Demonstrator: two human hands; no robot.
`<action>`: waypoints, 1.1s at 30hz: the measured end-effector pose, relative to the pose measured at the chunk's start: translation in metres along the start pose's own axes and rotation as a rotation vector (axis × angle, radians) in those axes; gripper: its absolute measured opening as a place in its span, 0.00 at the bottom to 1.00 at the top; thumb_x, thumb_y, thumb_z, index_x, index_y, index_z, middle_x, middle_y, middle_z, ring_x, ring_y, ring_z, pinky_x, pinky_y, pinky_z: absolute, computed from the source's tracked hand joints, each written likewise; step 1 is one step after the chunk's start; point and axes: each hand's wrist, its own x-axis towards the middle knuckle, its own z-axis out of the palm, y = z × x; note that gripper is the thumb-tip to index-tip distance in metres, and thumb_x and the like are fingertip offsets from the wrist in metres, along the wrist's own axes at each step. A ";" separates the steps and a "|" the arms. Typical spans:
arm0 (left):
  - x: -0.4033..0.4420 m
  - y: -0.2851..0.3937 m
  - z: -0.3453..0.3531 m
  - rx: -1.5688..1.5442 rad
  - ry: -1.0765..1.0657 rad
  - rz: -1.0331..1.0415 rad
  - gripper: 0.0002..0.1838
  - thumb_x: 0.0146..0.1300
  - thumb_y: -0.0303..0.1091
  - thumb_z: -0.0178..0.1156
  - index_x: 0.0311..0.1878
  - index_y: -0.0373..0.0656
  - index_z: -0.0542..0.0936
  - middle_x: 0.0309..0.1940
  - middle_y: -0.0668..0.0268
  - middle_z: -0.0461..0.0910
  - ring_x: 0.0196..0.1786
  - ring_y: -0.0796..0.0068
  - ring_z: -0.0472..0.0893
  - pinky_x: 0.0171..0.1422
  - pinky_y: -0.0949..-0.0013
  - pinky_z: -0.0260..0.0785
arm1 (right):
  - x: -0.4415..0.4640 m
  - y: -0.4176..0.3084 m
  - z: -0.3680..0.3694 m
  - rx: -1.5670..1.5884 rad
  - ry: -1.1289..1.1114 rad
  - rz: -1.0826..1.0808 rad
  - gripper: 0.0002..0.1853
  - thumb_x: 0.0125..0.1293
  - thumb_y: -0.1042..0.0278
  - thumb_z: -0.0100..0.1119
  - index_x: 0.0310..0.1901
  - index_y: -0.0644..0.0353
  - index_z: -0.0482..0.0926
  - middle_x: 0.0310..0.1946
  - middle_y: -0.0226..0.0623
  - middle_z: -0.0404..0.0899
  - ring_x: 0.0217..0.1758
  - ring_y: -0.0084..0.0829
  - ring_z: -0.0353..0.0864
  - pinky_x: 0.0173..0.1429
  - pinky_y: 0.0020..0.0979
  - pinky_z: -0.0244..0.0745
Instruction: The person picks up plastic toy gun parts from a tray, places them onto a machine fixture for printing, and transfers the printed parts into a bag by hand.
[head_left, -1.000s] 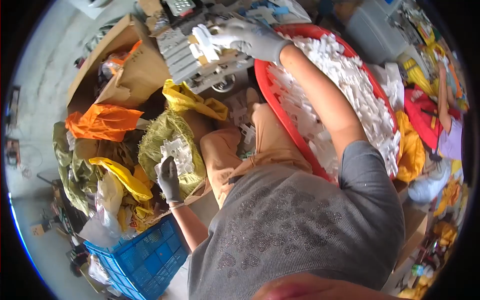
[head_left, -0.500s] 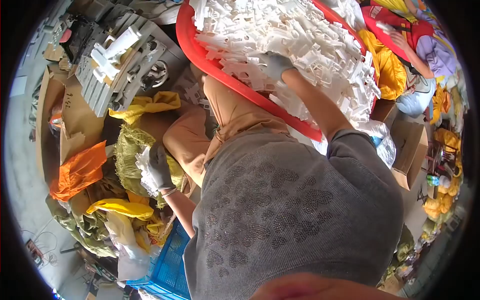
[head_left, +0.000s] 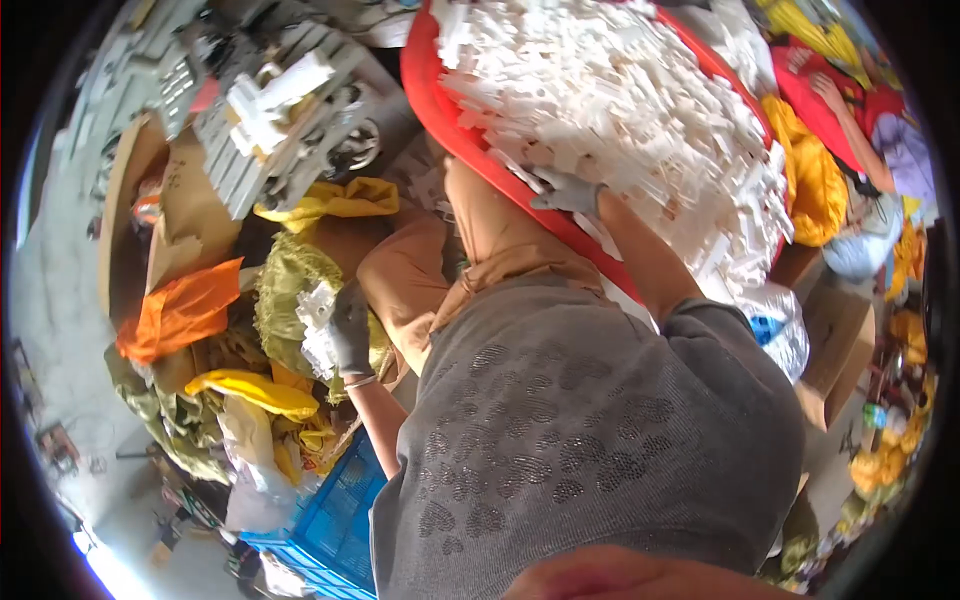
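Note:
My left hand (head_left: 350, 328), in a grey glove, is upright beside several white plastic parts (head_left: 318, 322) at the mouth of a green woven sack (head_left: 285, 285). Its fingers are partly hidden, so its grip on those parts is unclear. My right hand (head_left: 568, 192), also gloved, is at the near rim of a red tub (head_left: 490, 165) heaped with white plastic parts (head_left: 610, 105). Its fingers are closed on a small white part at their tips. Another white part (head_left: 272, 105) lies on the grey slatted machine (head_left: 225, 150) at the upper left.
An open cardboard box (head_left: 195, 195), orange cloth (head_left: 190, 305) and a blue crate (head_left: 335, 520) are on the left. Yellow cloth (head_left: 340, 200) hangs below the machine. At the right are another box (head_left: 835, 345), a yellow sack (head_left: 815, 190) and another person's arm (head_left: 860, 145).
My right hand has left the machine, crossed to the tub, and moved onto its near rim. White parts now show left of my left hand. The camera view has shifted.

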 end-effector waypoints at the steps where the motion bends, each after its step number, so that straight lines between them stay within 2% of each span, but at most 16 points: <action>1: 0.001 0.000 -0.001 -0.008 0.004 0.003 0.16 0.68 0.36 0.53 0.54 0.38 0.78 0.50 0.59 0.81 0.52 0.67 0.79 0.57 0.68 0.70 | 0.002 0.007 -0.002 -0.052 -0.019 -0.013 0.40 0.60 0.60 0.65 0.71 0.54 0.55 0.62 0.45 0.66 0.57 0.32 0.73 0.62 0.30 0.67; 2: 0.002 0.001 -0.003 -0.017 0.008 0.006 0.16 0.67 0.35 0.54 0.53 0.36 0.78 0.51 0.57 0.80 0.53 0.65 0.79 0.57 0.67 0.70 | 0.004 0.015 -0.005 -0.105 -0.037 -0.027 0.39 0.60 0.63 0.64 0.71 0.54 0.55 0.61 0.44 0.67 0.58 0.31 0.71 0.62 0.29 0.66; 4: 0.005 0.011 -0.008 0.005 0.059 -0.024 0.16 0.66 0.34 0.54 0.53 0.36 0.78 0.48 0.56 0.81 0.51 0.64 0.80 0.56 0.67 0.70 | -0.001 0.011 -0.013 0.166 -0.151 0.188 0.39 0.60 0.70 0.63 0.71 0.54 0.54 0.60 0.40 0.67 0.57 0.28 0.70 0.62 0.28 0.66; 8: 0.020 0.020 -0.020 0.044 0.134 0.063 0.14 0.65 0.35 0.55 0.50 0.37 0.80 0.45 0.56 0.82 0.49 0.64 0.81 0.54 0.66 0.71 | -0.004 0.015 -0.015 0.190 -0.133 -0.025 0.40 0.59 0.71 0.63 0.72 0.54 0.54 0.59 0.37 0.69 0.55 0.25 0.70 0.58 0.27 0.69; 10: 0.030 0.025 -0.029 0.057 0.191 0.143 0.14 0.65 0.34 0.56 0.49 0.38 0.80 0.44 0.57 0.83 0.47 0.65 0.82 0.52 0.66 0.72 | -0.002 0.017 -0.016 0.236 -0.187 0.079 0.40 0.59 0.71 0.63 0.72 0.54 0.54 0.58 0.36 0.70 0.55 0.26 0.70 0.56 0.28 0.70; 12: 0.039 0.035 -0.043 0.011 0.234 0.189 0.13 0.64 0.33 0.57 0.49 0.38 0.80 0.43 0.57 0.83 0.44 0.66 0.83 0.49 0.67 0.73 | -0.004 0.013 -0.013 0.228 -0.155 -0.021 0.39 0.60 0.71 0.62 0.72 0.54 0.55 0.56 0.35 0.72 0.56 0.26 0.69 0.56 0.29 0.70; 14: 0.046 0.064 -0.059 -0.024 0.266 0.171 0.12 0.65 0.32 0.57 0.49 0.38 0.81 0.42 0.58 0.83 0.43 0.69 0.83 0.48 0.69 0.73 | -0.006 0.015 -0.006 0.282 -0.035 0.139 0.38 0.60 0.70 0.61 0.71 0.55 0.56 0.55 0.35 0.73 0.55 0.26 0.70 0.55 0.29 0.70; 15: 0.053 0.070 -0.065 0.000 0.318 0.252 0.12 0.65 0.32 0.57 0.49 0.38 0.81 0.42 0.59 0.83 0.43 0.69 0.83 0.48 0.68 0.73 | -0.007 0.018 -0.003 0.277 -0.036 0.133 0.38 0.60 0.70 0.61 0.71 0.55 0.56 0.55 0.35 0.73 0.55 0.26 0.70 0.55 0.29 0.70; 18: 0.076 0.090 -0.080 0.028 0.428 0.376 0.12 0.64 0.32 0.58 0.49 0.39 0.81 0.42 0.59 0.83 0.43 0.69 0.83 0.48 0.68 0.72 | -0.012 0.027 0.009 0.257 0.022 0.147 0.36 0.61 0.71 0.60 0.70 0.57 0.57 0.60 0.36 0.70 0.60 0.26 0.68 0.59 0.28 0.68; 20: 0.092 0.106 -0.088 0.029 0.481 0.425 0.13 0.64 0.33 0.58 0.49 0.39 0.81 0.41 0.58 0.83 0.43 0.68 0.83 0.49 0.67 0.72 | -0.018 0.028 0.013 0.273 0.109 -0.070 0.35 0.61 0.71 0.62 0.69 0.59 0.59 0.66 0.40 0.64 0.69 0.29 0.61 0.69 0.28 0.57; 22: 0.107 0.122 -0.094 0.153 0.511 0.483 0.13 0.63 0.35 0.60 0.49 0.40 0.81 0.41 0.58 0.83 0.42 0.63 0.83 0.49 0.67 0.73 | -0.020 0.029 0.016 0.228 0.121 -0.076 0.35 0.61 0.73 0.60 0.69 0.62 0.58 0.67 0.40 0.63 0.70 0.29 0.60 0.70 0.29 0.56; 24: 0.119 0.140 -0.096 0.142 0.480 0.436 0.15 0.62 0.37 0.61 0.49 0.41 0.80 0.44 0.56 0.81 0.45 0.58 0.82 0.51 0.65 0.72 | -0.019 0.031 0.021 0.443 0.236 -0.176 0.33 0.63 0.75 0.57 0.69 0.63 0.58 0.66 0.38 0.63 0.69 0.29 0.61 0.69 0.28 0.57; 27: 0.153 0.146 -0.098 0.220 0.417 0.622 0.20 0.59 0.39 0.64 0.52 0.42 0.78 0.50 0.54 0.79 0.52 0.53 0.79 0.53 0.62 0.71 | -0.026 0.004 0.012 0.515 0.285 -0.179 0.30 0.66 0.74 0.53 0.69 0.63 0.58 0.67 0.37 0.63 0.69 0.28 0.61 0.69 0.28 0.58; 28: 0.169 0.140 -0.097 0.229 0.402 0.637 0.21 0.57 0.40 0.65 0.53 0.43 0.78 0.46 0.54 0.81 0.49 0.52 0.79 0.52 0.61 0.72 | -0.029 -0.007 0.010 0.509 0.287 -0.187 0.30 0.66 0.74 0.53 0.69 0.63 0.58 0.67 0.37 0.63 0.69 0.28 0.61 0.69 0.28 0.58; 30: 0.175 0.153 -0.101 0.266 0.259 0.498 0.19 0.57 0.36 0.65 0.51 0.42 0.79 0.42 0.60 0.83 0.46 0.66 0.83 0.50 0.68 0.73 | -0.035 -0.028 0.007 0.448 0.315 -0.190 0.27 0.67 0.73 0.48 0.68 0.63 0.59 0.61 0.34 0.67 0.63 0.24 0.66 0.63 0.25 0.62; 33: 0.181 0.158 -0.109 0.073 0.145 0.452 0.17 0.56 0.36 0.66 0.49 0.43 0.80 0.36 0.62 0.84 0.38 0.70 0.84 0.44 0.69 0.74 | -0.034 -0.035 0.000 0.505 0.287 -0.120 0.27 0.69 0.71 0.48 0.68 0.66 0.58 0.64 0.37 0.65 0.66 0.26 0.64 0.64 0.27 0.64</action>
